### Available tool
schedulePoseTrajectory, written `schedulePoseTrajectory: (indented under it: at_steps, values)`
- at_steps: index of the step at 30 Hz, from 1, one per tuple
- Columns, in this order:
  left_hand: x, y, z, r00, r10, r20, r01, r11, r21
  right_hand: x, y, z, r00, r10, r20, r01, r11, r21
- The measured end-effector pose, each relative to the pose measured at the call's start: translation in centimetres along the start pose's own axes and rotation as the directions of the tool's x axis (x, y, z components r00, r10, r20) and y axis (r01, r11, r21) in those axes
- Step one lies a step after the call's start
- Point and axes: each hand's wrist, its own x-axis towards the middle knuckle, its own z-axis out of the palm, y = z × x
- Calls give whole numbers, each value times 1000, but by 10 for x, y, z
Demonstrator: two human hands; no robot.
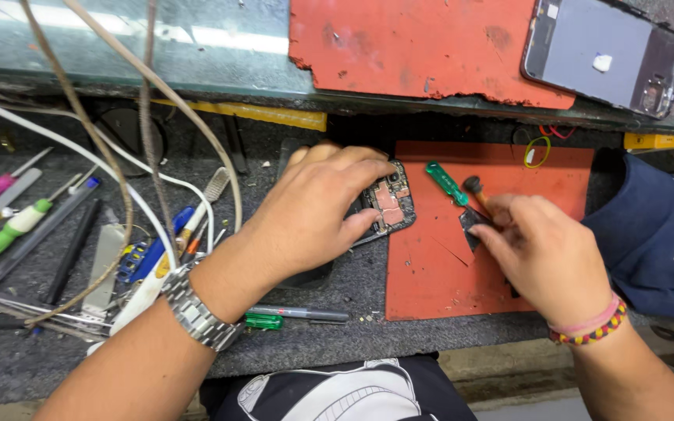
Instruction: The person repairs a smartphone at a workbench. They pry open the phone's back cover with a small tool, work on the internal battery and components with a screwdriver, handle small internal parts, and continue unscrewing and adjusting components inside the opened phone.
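Left hand (317,206): palm down, fingers curled over an opened phone (388,204) with its back cover off, copper-coloured shielding and circuit board exposed. Fingertips press on the phone's left part and hold it flat. The phone lies at the left edge of the orange mat (438,273), partly on the mat and partly on the dark grey worktop (25,359). A metal-link watch (196,314) sits on the left wrist.

Right hand (544,253): fingers drawn together in a pinch around a small dark part (473,221) near the middle of the mat; the thumb side is hidden, so how firm the grip is cannot be told. A brown-handled tool (476,192) pokes out just above the fingers. Braided bands (590,326) sit on the right wrist.

A green-handled screwdriver (447,183) lies on the mat between the phone and the right hand, close to both.

Left end of worktop: cluster of screwdrivers, tweezers and pens (56,234), with white and brown cables (118,156) draped across them. A pen with a green cap (294,316) lies near the front edge.

Raised glass shelf along the back edge: a second orange mat (415,47) and a phone back housing (606,54) at its right end.
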Motion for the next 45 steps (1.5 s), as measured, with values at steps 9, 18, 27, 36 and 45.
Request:
schedulePoseTrajectory:
  at_steps: [9,18,27,36,45]
  values:
    - [1,0,0,1000,-14,9,14,1000,2,0,6,3,976,97,194,-149,951,272]
    - [1,1,-1,1000,2,7,-2,1000,7,3,11,49,971,-238,25,113,545,831]
    - [2,4,1,1000,1,30,-3,998,65,10,2,65,941,-310,-134,313,653,690]
    - [4,2,4,999,-17,46,13,997,78,10,-7,70,887,-386,-254,462,726,509]
    - [4,1,4,999,-15,43,12,997,75,10,-6,70,895,-375,-240,445,726,524]
